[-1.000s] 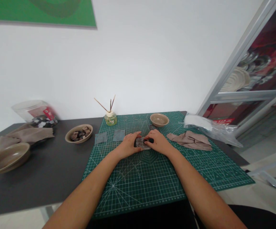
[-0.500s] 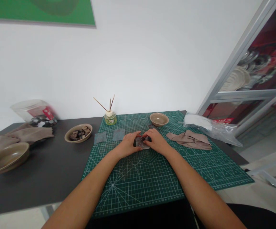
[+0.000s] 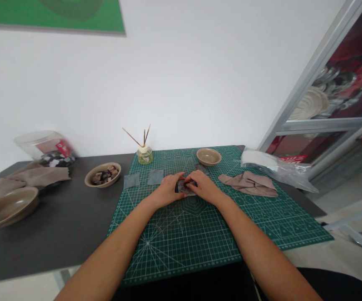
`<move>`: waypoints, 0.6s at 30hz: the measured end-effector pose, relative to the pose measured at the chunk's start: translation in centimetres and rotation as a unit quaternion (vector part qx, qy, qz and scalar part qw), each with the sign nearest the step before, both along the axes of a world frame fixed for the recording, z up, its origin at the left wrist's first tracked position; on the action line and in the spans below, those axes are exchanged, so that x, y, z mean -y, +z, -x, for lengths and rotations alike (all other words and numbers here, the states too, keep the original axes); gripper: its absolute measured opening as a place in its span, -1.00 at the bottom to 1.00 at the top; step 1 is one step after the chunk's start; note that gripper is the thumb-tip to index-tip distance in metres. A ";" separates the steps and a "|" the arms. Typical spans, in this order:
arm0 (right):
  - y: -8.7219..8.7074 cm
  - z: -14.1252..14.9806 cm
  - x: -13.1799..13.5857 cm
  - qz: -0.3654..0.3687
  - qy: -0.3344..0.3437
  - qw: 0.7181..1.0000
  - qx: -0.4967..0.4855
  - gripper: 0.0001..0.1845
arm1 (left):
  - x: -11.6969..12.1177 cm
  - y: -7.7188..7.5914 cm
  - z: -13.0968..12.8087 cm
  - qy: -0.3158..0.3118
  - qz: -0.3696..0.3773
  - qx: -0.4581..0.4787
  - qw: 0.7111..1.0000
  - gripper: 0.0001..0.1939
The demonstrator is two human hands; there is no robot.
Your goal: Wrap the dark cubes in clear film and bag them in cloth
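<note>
Over the middle of the green cutting mat (image 3: 199, 234), both hands work on a small, dark grey, flat piece (image 3: 185, 190) lying low on the mat. My left hand (image 3: 167, 189) curls round its left side, thumb at the near edge and fingers at the far edge. Fingers of my right hand (image 3: 203, 184) are bent in a pinch over its right part; whatever small thing they press is mostly hidden. Left of my hands, two thin greyish squares, a nearer-left square (image 3: 132, 180) and another square (image 3: 155, 177), lie flat. A dark grey scrap (image 3: 202, 168) shows just beyond my right hand.
A small bowl (image 3: 208, 157) stands behind my hands, a crumpled brown cloth (image 3: 250, 184) and plastic bag (image 3: 274, 165) at right. Leftward are a bowl of brown cubes (image 3: 89, 180), a reed diffuser (image 3: 145, 155), a larger bowl (image 3: 10, 209), another cloth (image 3: 32, 177) and a clear tub (image 3: 39, 144).
The fingers of my right hand have shifted slightly over the flat piece, and more of the scrap behind them shows. My left hand stays in nearly the same spot.
</note>
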State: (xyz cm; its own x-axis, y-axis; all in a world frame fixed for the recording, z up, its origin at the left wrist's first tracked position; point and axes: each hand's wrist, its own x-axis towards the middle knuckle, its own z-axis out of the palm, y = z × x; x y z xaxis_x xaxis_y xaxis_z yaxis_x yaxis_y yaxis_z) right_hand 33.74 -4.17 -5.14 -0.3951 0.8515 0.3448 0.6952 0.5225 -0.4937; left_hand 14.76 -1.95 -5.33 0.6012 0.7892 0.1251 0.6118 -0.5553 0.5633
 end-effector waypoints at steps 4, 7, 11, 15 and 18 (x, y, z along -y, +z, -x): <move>0.0 -0.7 0.1 0.007 0.002 1.000 0.013 -0.84 | 0.1 0.0 0.0 -0.001 0.004 0.002 1.000 -0.21; 0.0 -0.6 0.1 0.008 0.015 1.000 0.015 -0.81 | 0.1 0.2 0.0 -0.004 0.005 0.002 1.000 -0.20; -0.2 0.2 -0.1 -0.010 0.042 0.999 0.028 -0.80 | 0.0 0.1 0.0 -0.003 0.002 0.002 1.000 -0.22; -0.2 -0.6 -0.2 -0.012 0.033 0.999 0.034 -0.80 | -0.1 0.0 0.0 -0.008 -0.001 0.007 1.000 -0.22; -0.3 -1.1 -0.2 -0.021 0.020 0.999 0.027 -0.80 | 0.0 0.0 0.0 -0.006 0.002 0.003 1.000 -0.22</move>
State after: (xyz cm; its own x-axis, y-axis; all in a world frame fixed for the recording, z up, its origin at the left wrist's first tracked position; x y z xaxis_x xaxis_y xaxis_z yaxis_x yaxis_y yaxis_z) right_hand 34.89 -4.02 -5.48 -0.4476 0.8202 0.3563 0.6989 0.5695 -0.4327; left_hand 14.72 -1.95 -5.33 0.6094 0.7828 0.1260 0.6022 -0.5603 0.5686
